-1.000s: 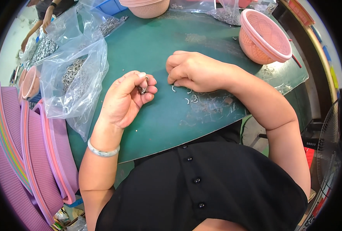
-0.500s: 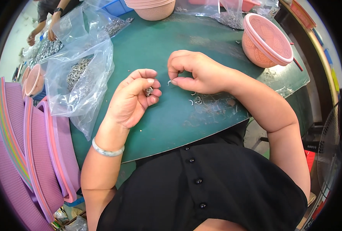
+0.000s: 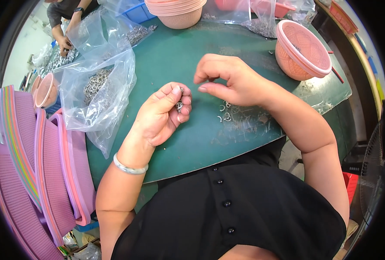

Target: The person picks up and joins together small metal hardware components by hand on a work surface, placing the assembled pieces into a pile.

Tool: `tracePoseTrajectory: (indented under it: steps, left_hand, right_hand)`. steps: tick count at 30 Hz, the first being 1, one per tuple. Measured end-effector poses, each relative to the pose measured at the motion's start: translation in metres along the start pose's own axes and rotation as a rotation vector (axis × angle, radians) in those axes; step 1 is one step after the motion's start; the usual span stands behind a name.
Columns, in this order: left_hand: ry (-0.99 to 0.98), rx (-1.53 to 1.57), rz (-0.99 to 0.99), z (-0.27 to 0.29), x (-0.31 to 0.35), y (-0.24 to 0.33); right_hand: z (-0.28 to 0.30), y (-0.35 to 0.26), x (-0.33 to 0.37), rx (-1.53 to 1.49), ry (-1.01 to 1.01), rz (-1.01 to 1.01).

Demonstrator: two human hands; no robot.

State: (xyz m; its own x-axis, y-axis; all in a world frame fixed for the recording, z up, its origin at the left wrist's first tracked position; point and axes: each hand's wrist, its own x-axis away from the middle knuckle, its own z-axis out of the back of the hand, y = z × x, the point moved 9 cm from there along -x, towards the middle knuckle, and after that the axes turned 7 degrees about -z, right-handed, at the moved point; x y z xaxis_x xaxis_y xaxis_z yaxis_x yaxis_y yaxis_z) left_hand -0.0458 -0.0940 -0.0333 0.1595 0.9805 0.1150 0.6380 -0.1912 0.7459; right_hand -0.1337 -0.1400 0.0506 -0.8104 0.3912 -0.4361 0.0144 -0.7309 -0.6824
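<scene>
My left hand [image 3: 160,115] is closed, palm up, around a few small curved metal clips [image 3: 179,105] that shine between its fingers. Its thumb and index finger pinch one more piece at their tips. To the right, a short gap away, my right hand [image 3: 238,82] hovers over the green table [image 3: 170,56]. Thumb and forefinger there stand apart, and I see nothing between them; the other fingers are curled. Several loose C-shaped clips [image 3: 227,117] lie on the tabletop just below the right hand.
A clear plastic bag [image 3: 114,108] of metal clips lies at left. Stacked purple baskets [image 3: 77,173] stand beside the table. A pink basket [image 3: 303,52] sits at back right, and stacked pink bowls [image 3: 177,15] at the back. A co-worker's hands [image 3: 66,43] are at far left.
The small clip pinched in my right hand is gone from its fingertips, which have parted. My left thumb and index finger have closed on a piece. The whole view has shifted slightly.
</scene>
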Motion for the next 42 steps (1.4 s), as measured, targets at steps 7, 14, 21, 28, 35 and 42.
tracePoseTrajectory:
  steps: [7,14,21,28,35,42]
  left_hand:
    - [-0.062,0.03,-0.008,-0.008,-0.001,0.003]
    - [-0.094,0.047,-0.036,-0.011,0.0,0.007]
    - [-0.132,0.055,-0.056,-0.014,0.001,0.008]
    - [-0.132,0.009,-0.079,-0.014,0.002,0.01]
    - [-0.141,0.036,-0.063,-0.013,0.002,0.008]
    - [-0.161,0.045,-0.071,-0.016,0.002,0.009]
  right_hand:
    - [-0.017,0.017,0.021,0.17,-0.503,-0.101]
    - [-0.029,0.023,0.023,0.243,-0.566,-0.154]
    - [-0.029,0.018,0.018,0.204,-0.451,-0.103]
    - [-0.027,0.02,0.019,0.193,-0.469,-0.142]
    - [-0.03,0.023,0.021,0.255,-0.478,-0.114]
    - [-0.027,0.021,0.02,0.217,-0.428,-0.085]
